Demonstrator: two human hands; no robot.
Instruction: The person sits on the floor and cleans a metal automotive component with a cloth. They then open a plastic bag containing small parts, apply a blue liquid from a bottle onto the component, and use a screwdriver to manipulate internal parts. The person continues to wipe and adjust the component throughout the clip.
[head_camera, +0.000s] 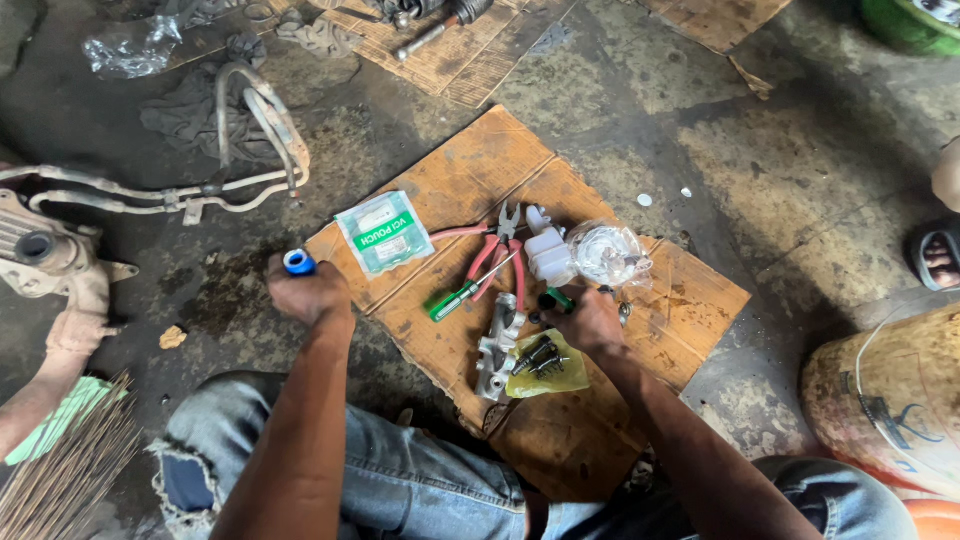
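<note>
While left hand (308, 292) grips blue cap (298, 262) at cardboard (690, 300) edge, right hand (590, 320) pinches green part (557, 299)

A single head-worn camera looked steeply down from above the seated person's knees at a sheet of cardboard (590, 400) lying on the stained concrete floor (700, 120). It sat close, so that both forearms ran up from the lower edge of the view towards the cardboard. Beyond the cardboard the view took in only more floor, with no horizon.
</note>
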